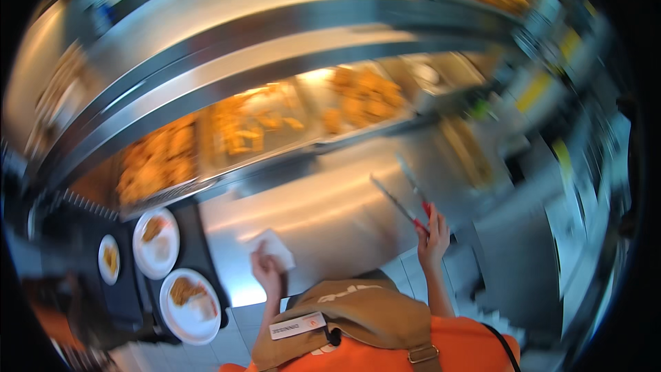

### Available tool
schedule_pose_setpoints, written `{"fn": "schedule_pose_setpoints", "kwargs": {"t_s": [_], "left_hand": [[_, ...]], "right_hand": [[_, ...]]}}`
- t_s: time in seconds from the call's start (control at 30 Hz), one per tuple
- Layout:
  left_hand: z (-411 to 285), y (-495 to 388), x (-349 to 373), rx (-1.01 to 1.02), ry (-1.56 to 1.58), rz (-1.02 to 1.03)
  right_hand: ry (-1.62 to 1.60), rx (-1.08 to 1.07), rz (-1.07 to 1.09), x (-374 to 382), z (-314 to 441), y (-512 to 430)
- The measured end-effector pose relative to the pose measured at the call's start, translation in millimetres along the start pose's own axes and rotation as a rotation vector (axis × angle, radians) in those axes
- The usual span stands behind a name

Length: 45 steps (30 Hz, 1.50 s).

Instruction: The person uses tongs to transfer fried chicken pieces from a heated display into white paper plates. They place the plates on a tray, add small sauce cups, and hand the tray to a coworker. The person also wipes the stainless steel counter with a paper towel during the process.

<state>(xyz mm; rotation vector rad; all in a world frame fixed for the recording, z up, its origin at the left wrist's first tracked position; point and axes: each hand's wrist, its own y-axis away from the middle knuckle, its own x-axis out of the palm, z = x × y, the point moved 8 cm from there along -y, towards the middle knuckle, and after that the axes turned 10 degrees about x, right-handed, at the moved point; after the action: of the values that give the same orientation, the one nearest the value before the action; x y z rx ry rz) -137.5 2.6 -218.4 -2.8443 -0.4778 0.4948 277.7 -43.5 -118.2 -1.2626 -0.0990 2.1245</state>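
My left hand (266, 267) grips a flat white paper piece (283, 249) over the near edge of the stainless steel counter (320, 212). Whether it is a bag or a folded sheet, I cannot tell. Metal tongs (392, 199) with red grips are in my right hand (435, 240); their arms are spread over the counter with nothing between the tips. Beyond the counter, under a heated shelf, sit a pan of browned fried pieces (157, 165), a pan of French fries (242, 126) and a pan of fried chicken-like pieces (369, 95). Motion blurs the view.
Black trays (193, 243) on the left carry two white plates of food (150, 263) and a smaller plate of fries (109, 280). Another person (64, 315) in orange stands at lower left. A steel shelf (289, 10) spans above the pans. A narrow tan container (467, 157) lies right.
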Motion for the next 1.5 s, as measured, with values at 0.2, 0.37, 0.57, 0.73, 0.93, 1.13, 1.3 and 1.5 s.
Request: {"fn": "schedule_pose_setpoints", "kwargs": {"t_s": [0.2, 0.37, 0.57, 0.73, 0.93, 1.13, 1.3, 1.5], "left_hand": [[-7.7, -12.3, 70.0, -0.038, 0.237, -0.180], [-49.1, 7.7, 109.6, 0.012, 0.043, -0.060], [-75.2, 34.8, 80.3, -0.002, -0.072, -0.221], [-98.5, 77.8, -8.1, -0.077, -0.194, -0.633], [-124.3, 148.8, -183.0, -0.003, -0.299, -1.123], [-91.2, 140.2, -358.7, -0.016, -0.676, -0.930], [20.5, 64.6, -437.1, -0.050, -0.516, -0.558], [115.8, 9.5, -412.7, -0.273, -0.507, -0.063]], "right_hand": [[0.313, 0.389, -0.413, -87.4, -144.0, -48.8], [0.571, 0.420, -0.171, -43.6, -206.1, -149.2], [0.600, 0.446, 0.067, 48.6, -267.5, -235.1], [0.749, 0.430, -0.096, 46.1, -237.3, -238.3], [-0.052, -0.249, -0.149, 95.8, -34.9, -166.5], [-0.568, -0.447, 0.215, 139.0, 154.5, -62.1], [-0.703, -0.413, 0.385, 158.4, 263.6, 36.2], [-0.787, -0.455, 0.492, 167.4, 369.7, 124.1]]}}
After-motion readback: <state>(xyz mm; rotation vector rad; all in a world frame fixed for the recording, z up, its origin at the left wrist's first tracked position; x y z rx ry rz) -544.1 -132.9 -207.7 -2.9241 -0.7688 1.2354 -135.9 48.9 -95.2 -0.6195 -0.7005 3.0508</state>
